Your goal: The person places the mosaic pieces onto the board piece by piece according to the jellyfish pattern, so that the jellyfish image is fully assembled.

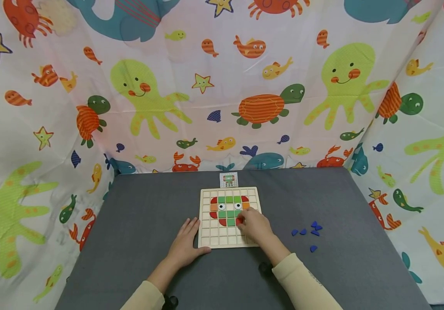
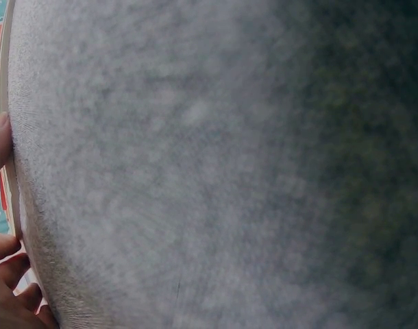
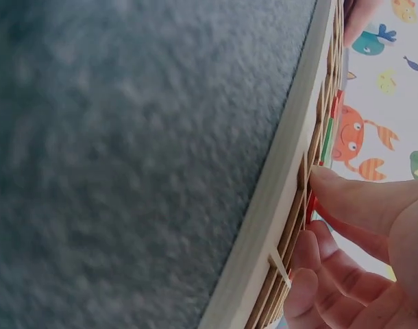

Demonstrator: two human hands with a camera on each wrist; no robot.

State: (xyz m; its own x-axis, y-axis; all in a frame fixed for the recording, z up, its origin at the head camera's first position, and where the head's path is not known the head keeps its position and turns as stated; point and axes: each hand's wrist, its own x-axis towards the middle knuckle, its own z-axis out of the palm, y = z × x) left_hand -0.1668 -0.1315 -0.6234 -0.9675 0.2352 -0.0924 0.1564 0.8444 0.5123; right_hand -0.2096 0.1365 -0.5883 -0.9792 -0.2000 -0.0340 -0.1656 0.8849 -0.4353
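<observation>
A pale wooden grid board (image 1: 227,241) lies on the grey table. Red, green and orange tiles (image 1: 229,214) and two eye tiles (image 1: 238,206) fill cells in its upper middle. At the board's lower left corner rests my left hand (image 1: 185,245), fingers extended along the side and thumb at the front edge. My right hand (image 1: 258,226) reaches over the right side. Its thumb and fingers pinch a red tile (image 3: 311,204) at the grid, as the right wrist view shows; the fingers partly cover this tile.
Several blue pieces (image 1: 313,249) lie loose on the table (image 1: 346,206) to the right of the board. Behind the board stands a small picture card (image 1: 228,180). A curtain printed with sea animals (image 1: 214,64) hangs around the table's back and sides.
</observation>
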